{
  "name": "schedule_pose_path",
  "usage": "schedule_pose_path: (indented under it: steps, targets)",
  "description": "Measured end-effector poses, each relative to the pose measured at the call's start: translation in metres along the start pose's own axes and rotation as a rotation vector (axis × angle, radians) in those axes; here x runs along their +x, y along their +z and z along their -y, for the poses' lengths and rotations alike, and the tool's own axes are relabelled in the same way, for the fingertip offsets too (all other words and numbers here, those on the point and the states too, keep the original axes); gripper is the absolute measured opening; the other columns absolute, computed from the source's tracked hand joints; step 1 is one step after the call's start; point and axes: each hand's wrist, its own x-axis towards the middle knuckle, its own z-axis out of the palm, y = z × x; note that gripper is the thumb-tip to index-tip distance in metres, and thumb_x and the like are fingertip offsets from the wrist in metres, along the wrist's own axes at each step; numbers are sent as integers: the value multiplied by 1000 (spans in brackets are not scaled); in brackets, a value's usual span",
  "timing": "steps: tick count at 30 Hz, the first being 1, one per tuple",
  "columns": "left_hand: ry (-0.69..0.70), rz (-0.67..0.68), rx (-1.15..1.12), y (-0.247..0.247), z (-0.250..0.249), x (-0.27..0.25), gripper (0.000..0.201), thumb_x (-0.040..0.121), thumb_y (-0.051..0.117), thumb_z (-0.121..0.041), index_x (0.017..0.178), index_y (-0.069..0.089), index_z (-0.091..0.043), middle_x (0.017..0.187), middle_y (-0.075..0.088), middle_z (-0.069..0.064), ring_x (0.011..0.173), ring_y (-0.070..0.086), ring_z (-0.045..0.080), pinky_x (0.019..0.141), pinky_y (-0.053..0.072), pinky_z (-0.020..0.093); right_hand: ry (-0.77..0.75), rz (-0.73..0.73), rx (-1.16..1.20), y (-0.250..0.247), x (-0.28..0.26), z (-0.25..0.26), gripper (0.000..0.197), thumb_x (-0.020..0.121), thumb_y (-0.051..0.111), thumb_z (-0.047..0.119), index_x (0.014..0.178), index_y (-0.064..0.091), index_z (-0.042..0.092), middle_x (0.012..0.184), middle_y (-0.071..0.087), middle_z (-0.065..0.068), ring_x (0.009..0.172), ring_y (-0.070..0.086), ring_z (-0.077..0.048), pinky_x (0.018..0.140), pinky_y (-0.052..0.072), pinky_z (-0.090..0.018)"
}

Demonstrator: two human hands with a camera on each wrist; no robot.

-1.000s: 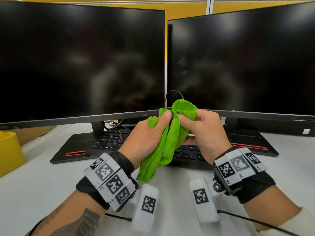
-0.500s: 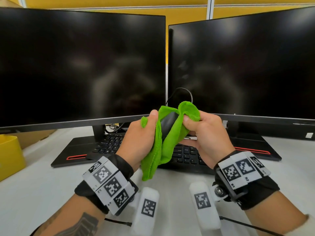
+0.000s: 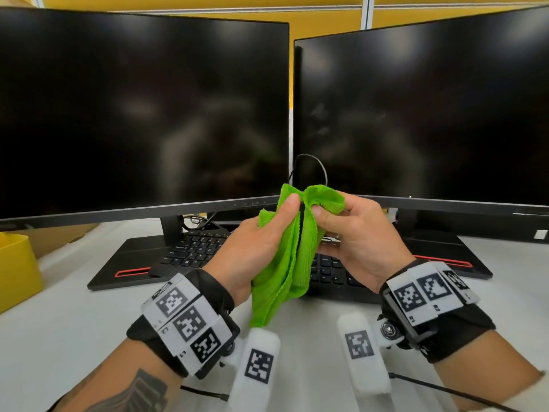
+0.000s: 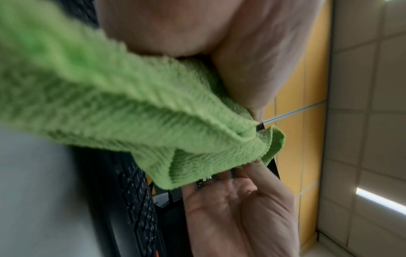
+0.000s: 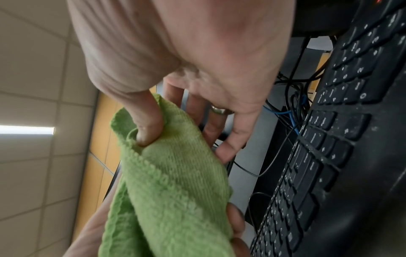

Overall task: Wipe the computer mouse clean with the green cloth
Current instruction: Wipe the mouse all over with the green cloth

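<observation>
Both hands hold the green cloth (image 3: 285, 263) bunched round the black computer mouse (image 3: 301, 224), lifted above the keyboard. Only a thin dark sliver of the mouse shows between the folds. My left hand (image 3: 264, 236) grips the cloth from the left, its thumb up along the top fold. My right hand (image 3: 341, 227) pinches the right fold, with the thumb pushed into the cloth (image 5: 171, 182) and the fingers lying behind it. The mouse cable (image 3: 310, 165) loops up behind the hands. From the left wrist the cloth (image 4: 131, 113) fills the middle, with my right palm (image 4: 237, 208) below it.
A black keyboard (image 3: 193, 251) lies on the white desk (image 3: 59, 316) under the hands. Two dark monitors (image 3: 142, 114) stand close behind on black bases. A yellow box (image 3: 15, 263) sits at the left edge. Tangled cables (image 5: 294, 104) run behind the keyboard.
Half a second ago the mouse's black top showed between the cloth folds. The thumbs have come together and the cloth has slid over it, leaving a thin sliver.
</observation>
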Motion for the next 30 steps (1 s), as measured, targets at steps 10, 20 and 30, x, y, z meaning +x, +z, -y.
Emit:
schedule_pose_path:
  steps: [10, 20, 30]
  targets:
    - [-54, -41, -95, -1, -1, 1, 78, 59, 73, -80, 101, 85, -15, 99, 84, 10, 93, 81, 25, 86, 62, 40, -18, 56, -35, 4, -3, 0, 31, 76, 79, 18, 103, 78, 6, 98, 78, -17, 88, 76, -28, 77, 63, -44]
    - [13, -10, -186, 1, 4, -1, 49, 81, 80, -43, 118, 78, -10, 112, 81, 15, 113, 74, 39, 88, 63, 40, 36, -16, -66, 1, 0, 5, 24, 103, 54, 2, 110, 76, 6, 111, 77, -22, 101, 75, -36, 85, 63, -55]
    - [148, -87, -316, 3, -1, -2, 52, 63, 87, -30, 101, 75, 4, 89, 79, 17, 71, 75, 23, 61, 60, 28, -31, -94, 167, 6, 3, -4, 17, 87, 70, 7, 102, 76, 2, 89, 81, -12, 75, 77, -22, 68, 66, -37]
